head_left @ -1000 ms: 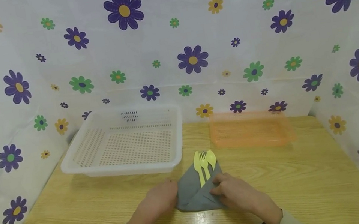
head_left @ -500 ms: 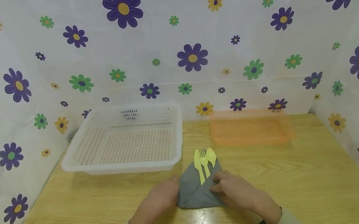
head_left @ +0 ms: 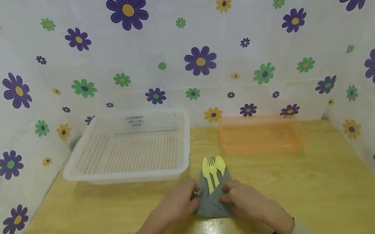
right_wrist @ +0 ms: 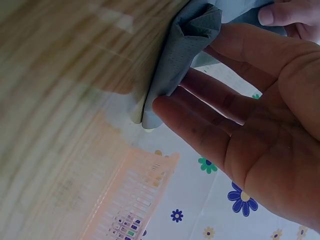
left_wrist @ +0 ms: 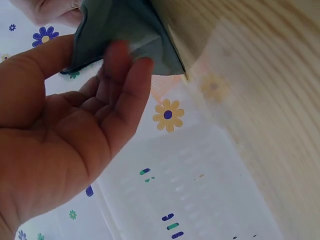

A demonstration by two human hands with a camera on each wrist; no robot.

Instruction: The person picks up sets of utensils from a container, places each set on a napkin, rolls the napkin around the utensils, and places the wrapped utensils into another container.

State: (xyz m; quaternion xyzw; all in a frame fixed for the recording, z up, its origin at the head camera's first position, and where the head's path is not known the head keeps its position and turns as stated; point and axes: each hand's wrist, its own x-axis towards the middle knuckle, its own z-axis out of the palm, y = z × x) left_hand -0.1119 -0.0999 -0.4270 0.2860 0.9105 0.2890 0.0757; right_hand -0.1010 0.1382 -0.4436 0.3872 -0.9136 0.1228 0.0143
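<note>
A grey napkin (head_left: 213, 209) lies folded into a pocket near the front of the table. Out of its top stick a yellow-green plastic knife (head_left: 206, 172), fork (head_left: 213, 168) and spoon (head_left: 220, 164), side by side; their lower ends are hidden under the folds. My left hand (head_left: 177, 204) pinches the napkin's left side, folded inward. In the left wrist view the napkin (left_wrist: 120, 30) passes between thumb and fingers. On the right side, my right hand (head_left: 250, 200) holds the rolled edge, its thumb on top and its fingers along the outside, seen in the right wrist view.
A white perforated basket (head_left: 129, 176) stands at the back left of the wooden table (head_left: 311, 195). An orange basket (head_left: 266, 148) sits at the back right. Behind and at both sides hangs a white flowered sheet (head_left: 162, 37).
My left hand has moved to the right, bringing the napkin's left flap inward, so the pocket is narrower. The right hand has stayed on the right fold.
</note>
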